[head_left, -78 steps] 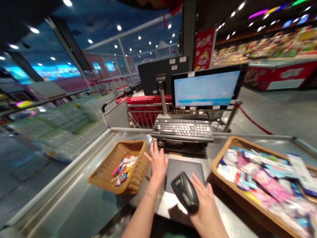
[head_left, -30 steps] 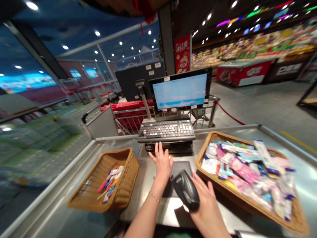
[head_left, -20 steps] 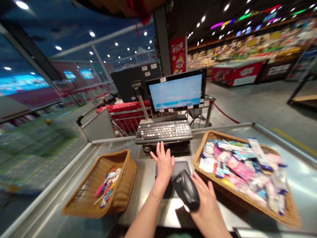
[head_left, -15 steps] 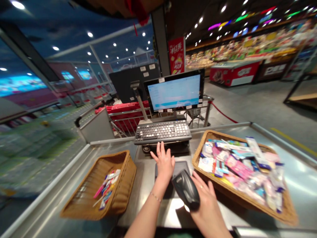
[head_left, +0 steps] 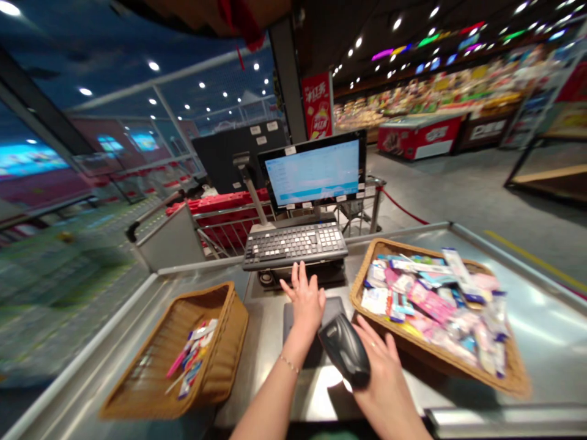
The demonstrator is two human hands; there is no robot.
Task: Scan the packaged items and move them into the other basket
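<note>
1. A black handheld barcode scanner (head_left: 345, 350) sits in the right hand (head_left: 383, 373), above the steel checkout table (head_left: 261, 382). Its head points up and to the left, just beside the heel of the left hand (head_left: 306, 302).
2. The right hand is closed around the scanner's body, with the fingers curled over its side and the forearm coming in from the bottom edge of the view.
3. The left hand is open, palm down, with the fingers spread toward the keyboard. It lies over the left part of a dark scanning pad (head_left: 337, 308). Whether its palm touches the pad is hard to tell. A thin bracelet circles the wrist.
4. A black POS keyboard (head_left: 294, 245) stands just past the left fingertips, with a touchscreen monitor (head_left: 314, 171) behind it.
5. To the left, a wicker basket (head_left: 137, 391) holds a few pink and blue packets (head_left: 187, 360).
6. To the right, a wider wicker basket (head_left: 413, 342) is heaped with packaged goods (head_left: 426, 299). Its rim lies near the right hand's fingers.
7. Beyond the table are stacked red shopping baskets (head_left: 224, 205), a red rope barrier (head_left: 398, 205) and red chest freezers (head_left: 417, 137).
</note>
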